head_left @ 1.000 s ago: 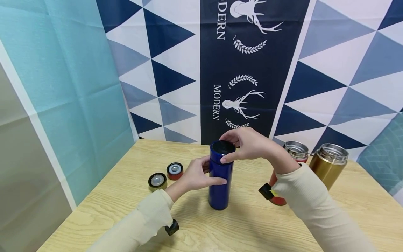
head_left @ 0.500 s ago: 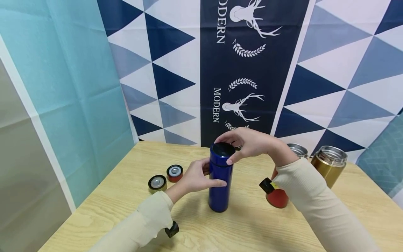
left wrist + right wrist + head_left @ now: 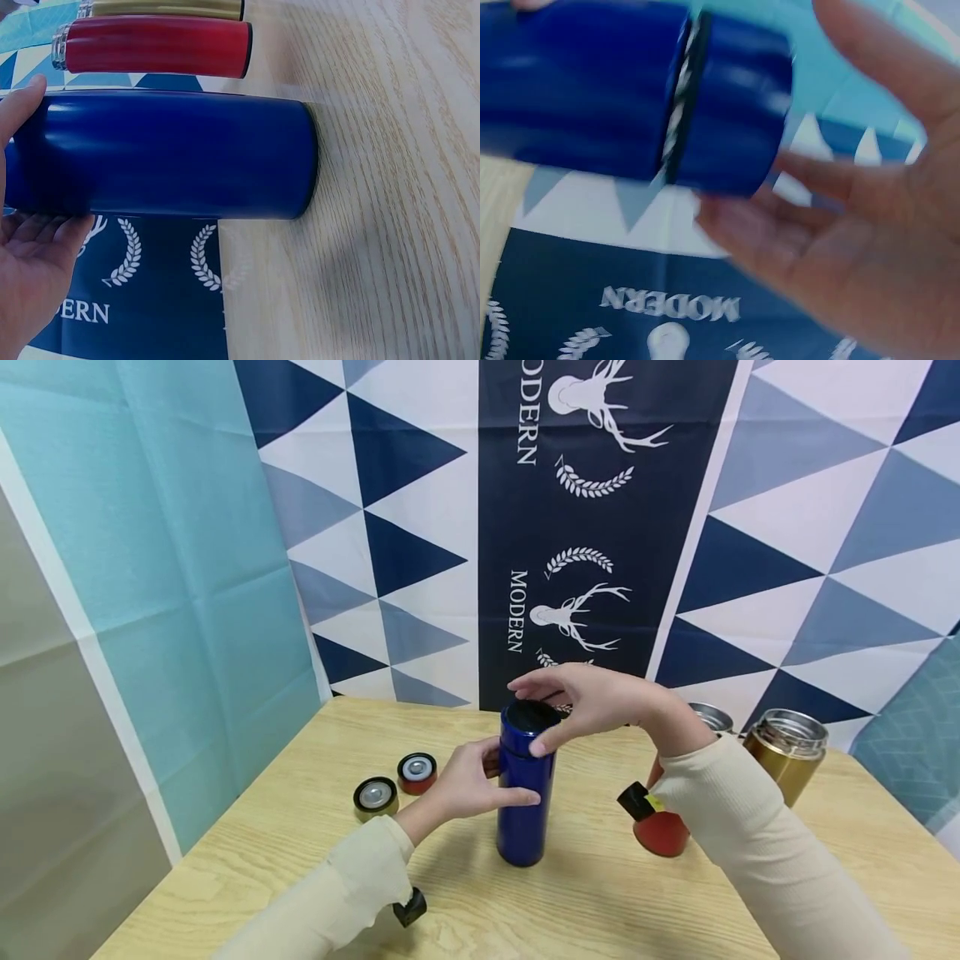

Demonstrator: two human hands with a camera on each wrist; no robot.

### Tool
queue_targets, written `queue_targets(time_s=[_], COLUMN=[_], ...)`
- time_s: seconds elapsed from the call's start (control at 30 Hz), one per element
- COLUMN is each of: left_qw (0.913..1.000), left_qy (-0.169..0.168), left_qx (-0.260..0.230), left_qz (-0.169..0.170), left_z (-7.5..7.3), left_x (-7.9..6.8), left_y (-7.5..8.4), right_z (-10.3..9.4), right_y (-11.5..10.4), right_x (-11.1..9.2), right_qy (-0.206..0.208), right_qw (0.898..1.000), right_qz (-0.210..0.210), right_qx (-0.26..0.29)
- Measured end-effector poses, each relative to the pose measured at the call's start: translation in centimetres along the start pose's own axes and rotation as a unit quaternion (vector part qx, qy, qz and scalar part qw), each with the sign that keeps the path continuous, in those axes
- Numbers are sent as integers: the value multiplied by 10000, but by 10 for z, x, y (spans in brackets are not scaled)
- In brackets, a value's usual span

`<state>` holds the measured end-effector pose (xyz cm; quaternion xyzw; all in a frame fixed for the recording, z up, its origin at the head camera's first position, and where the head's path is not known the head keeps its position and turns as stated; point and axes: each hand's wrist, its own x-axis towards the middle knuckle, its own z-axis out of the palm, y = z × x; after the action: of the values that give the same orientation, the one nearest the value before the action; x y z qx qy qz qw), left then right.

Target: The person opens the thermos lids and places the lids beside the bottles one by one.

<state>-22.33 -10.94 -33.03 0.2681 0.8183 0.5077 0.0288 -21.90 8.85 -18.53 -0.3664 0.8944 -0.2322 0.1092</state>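
A blue thermos [image 3: 522, 827] stands upright on the wooden table in the head view, its blue lid [image 3: 529, 728] on top. My left hand [image 3: 468, 781] grips the body below the lid, thumb along the near side and fingers behind. In the left wrist view, that thumb [image 3: 26, 105] lies at one side of the thermos and the fingers at the other. My right hand [image 3: 596, 702] arches loosely over the lid. The right wrist view shows its thumb [image 3: 885, 56] spread away from the lid, with the other fingers close by the lid's far edge. A dark seam separates lid and body.
Left of the thermos, a gold lid [image 3: 375, 795] and a red lid [image 3: 417, 772] lie underside up. At right, a lidless gold thermos [image 3: 783, 760] and a lidless red thermos [image 3: 662, 837] stand, the red one partly behind my right arm. Patterned cloth [image 3: 420, 568] hangs behind the table.
My right hand has shifted around the lid, its fingers loosening and lifting above the top. My left hand keeps its grip on the thermos. The head view has tilted slightly.
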Motion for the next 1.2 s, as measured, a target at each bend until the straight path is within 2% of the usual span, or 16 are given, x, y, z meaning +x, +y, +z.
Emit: queue_targets(time_s=[0.17, 0.27, 0.4, 0.7, 1.2], left_qw=[10000, 10000, 10000, 9999, 9998], left_qy=[-24, -29, -31, -58, -82], left_qx=[-3, -6, -28, -131, -162], left_qz=[-56, -40, -10, -24, 29], left_z=[0, 0, 0, 1, 0], left_x=[-1, 0, 1, 2, 1], left_y=[2, 1, 0, -1, -1], right_z=[12, 17, 20, 17, 7], right_y=[-27, -37, -41, -36, -26], right_x=[-5, -3, 0, 3, 5], right_qy=[809, 1026, 1137, 1059, 551], right_qw=[9887, 9808, 9767, 9777, 9889], right_qz=[659, 906, 1051, 1146, 557], right_qx=[-1081, -1391, -1487, -1409, -1261])
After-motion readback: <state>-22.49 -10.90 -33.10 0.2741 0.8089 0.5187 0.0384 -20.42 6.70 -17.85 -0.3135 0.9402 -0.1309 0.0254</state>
